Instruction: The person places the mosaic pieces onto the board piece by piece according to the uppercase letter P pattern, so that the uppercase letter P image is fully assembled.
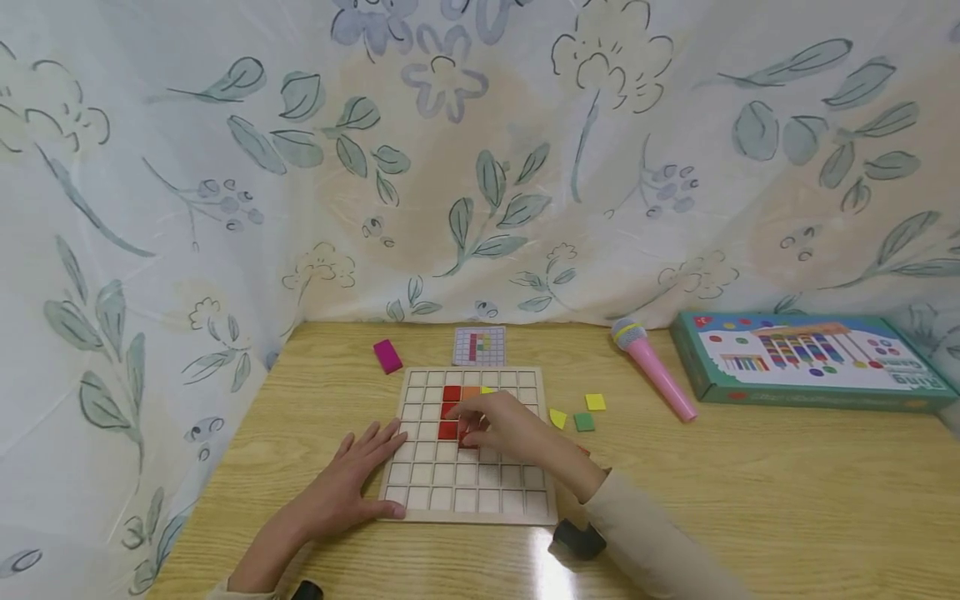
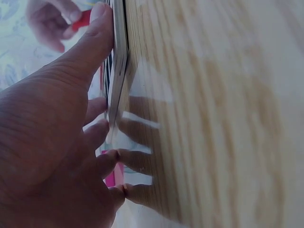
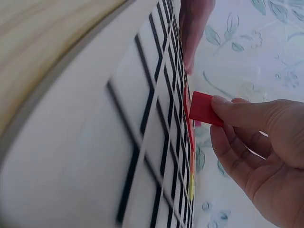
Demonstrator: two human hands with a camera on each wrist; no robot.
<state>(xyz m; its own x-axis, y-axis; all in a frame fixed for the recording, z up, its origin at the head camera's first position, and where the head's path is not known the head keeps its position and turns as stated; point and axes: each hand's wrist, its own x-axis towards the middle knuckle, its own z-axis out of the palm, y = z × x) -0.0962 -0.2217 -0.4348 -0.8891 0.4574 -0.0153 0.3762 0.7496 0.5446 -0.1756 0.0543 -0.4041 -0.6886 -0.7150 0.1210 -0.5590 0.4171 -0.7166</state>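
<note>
A wooden grid board [image 1: 465, 498] lies on the table. Thumb and fingers of the right hand [image 1: 510, 429] pinch a small red tile [image 3: 202, 108] just above the board's squares. Red tiles [image 1: 447, 430] stand in a column on the board, with an orange tile [image 1: 471, 392] and a yellow tile [image 1: 487, 390] beside the top one; the right hand hides part of this area. The left hand [image 1: 341, 487], fingers spread, rests along the board's left side, its thumb [image 2: 97, 33] at the near corner.
Loose yellow [image 1: 595, 402] and green [image 1: 584, 422] tiles lie right of the board. Behind it is a printed pattern card [image 1: 461, 357], with a magenta block [image 1: 387, 357] to the left. A pink microphone [image 1: 660, 375] and a green-edged box [image 1: 810, 358] lie farther right.
</note>
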